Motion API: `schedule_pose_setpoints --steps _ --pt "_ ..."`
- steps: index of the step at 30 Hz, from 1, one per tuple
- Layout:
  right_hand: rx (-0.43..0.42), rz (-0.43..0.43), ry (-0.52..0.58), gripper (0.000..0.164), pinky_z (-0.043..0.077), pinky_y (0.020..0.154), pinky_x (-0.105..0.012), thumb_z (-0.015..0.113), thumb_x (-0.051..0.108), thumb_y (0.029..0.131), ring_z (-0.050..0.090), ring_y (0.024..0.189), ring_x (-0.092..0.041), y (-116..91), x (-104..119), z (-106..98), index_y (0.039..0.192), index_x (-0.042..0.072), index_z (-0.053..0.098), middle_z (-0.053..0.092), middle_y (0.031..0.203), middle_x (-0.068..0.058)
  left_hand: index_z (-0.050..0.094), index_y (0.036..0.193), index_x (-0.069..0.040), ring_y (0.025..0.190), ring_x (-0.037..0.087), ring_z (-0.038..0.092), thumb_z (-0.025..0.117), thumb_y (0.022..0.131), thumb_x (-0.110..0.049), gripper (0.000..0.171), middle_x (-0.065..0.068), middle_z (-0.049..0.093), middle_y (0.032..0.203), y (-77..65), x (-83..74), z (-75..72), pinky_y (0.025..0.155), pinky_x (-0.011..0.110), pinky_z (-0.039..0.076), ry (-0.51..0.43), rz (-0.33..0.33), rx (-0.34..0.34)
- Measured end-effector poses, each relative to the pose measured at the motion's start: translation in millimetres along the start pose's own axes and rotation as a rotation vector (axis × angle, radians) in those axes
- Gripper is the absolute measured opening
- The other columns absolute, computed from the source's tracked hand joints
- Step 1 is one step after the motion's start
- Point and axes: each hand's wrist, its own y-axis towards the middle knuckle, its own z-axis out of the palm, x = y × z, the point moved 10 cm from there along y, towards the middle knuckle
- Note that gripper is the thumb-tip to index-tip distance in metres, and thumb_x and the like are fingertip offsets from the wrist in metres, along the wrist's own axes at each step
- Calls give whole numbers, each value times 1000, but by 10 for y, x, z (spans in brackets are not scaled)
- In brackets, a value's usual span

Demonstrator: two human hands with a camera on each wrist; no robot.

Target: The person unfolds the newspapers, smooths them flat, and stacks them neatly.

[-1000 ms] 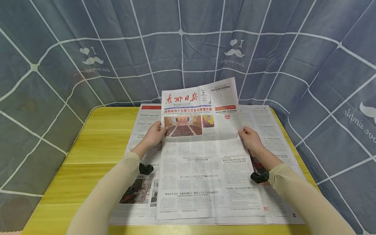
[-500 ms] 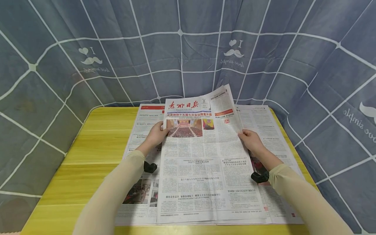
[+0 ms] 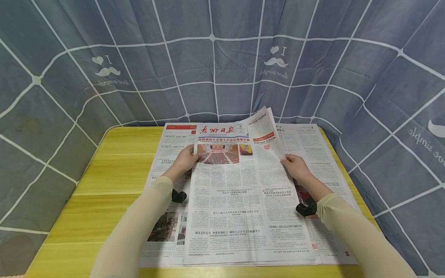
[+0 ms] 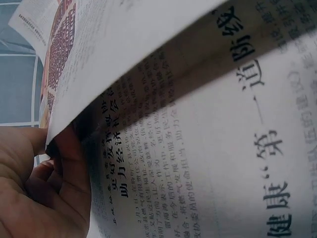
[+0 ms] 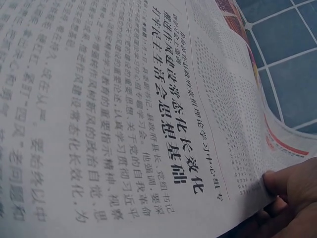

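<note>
A newspaper (image 3: 240, 200) with a red masthead is held by both hands over the middle of the table. My left hand (image 3: 185, 159) pinches its left edge beside the colour photo of a hall, the thumb on the front and the curled fingers behind. On the opposite edge, my right hand (image 3: 296, 166) pinches the paper between thumb and fingers. The top right corner stands up and bends over, while the lower part hangs down near the table's front. In the left wrist view, the sheet's edge lifts off the printed page beneath it.
An opened newspaper (image 3: 321, 170) lies spread under the held one, sticking out on both sides. The yellow wooden table (image 3: 114, 166) shows at left and along the front. A grey-blue gridded curtain (image 3: 236, 58) surrounds the back and sides. Each wrist wears a black band (image 3: 306, 209).
The held newspaper's top has come down and nearer the table, and its top right corner has bent inward. The left hand has shifted slightly right; both hands keep their grip.
</note>
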Motion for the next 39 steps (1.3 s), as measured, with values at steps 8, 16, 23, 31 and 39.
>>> schedule_pose_setpoints --steps 8,16,23,31,39 --pt "-12 18 -36 41 54 61 -32 49 21 109 65 80 -22 32 -46 -2 138 -7 56 64 117 -24 27 161 -2 141 39 43 52 109 -31 65 24 43 154 21 26 32 112 55 38 32 -25 8" --pt "-7 21 -47 37 54 59 -31 51 21 107 64 76 -19 40 -58 9 131 -7 58 64 111 -22 16 164 -2 153 36 20 46 110 -20 64 20 21 167 -1 40 40 121 51 24 32 -45 7" --pt "-11 19 -45 36 55 59 -31 51 22 107 64 75 -19 44 -77 14 130 -6 58 64 110 -22 13 164 -1 152 37 23 47 109 -21 68 21 22 166 -31 -14 42 120 51 25 84 -21 15" --pt "-7 17 -53 39 56 59 -32 50 23 108 65 75 -20 62 -92 16 132 -6 57 64 111 -23 15 164 -2 146 49 30 54 105 -29 75 30 23 162 -117 -237 48 114 60 33 252 53 -13" --pt "-2 13 -52 38 56 60 -32 51 21 108 65 75 -20 69 -75 13 131 -8 57 64 110 -23 21 165 -9 152 44 18 62 102 -35 80 21 18 167 -291 -729 472 122 56 18 467 284 102"
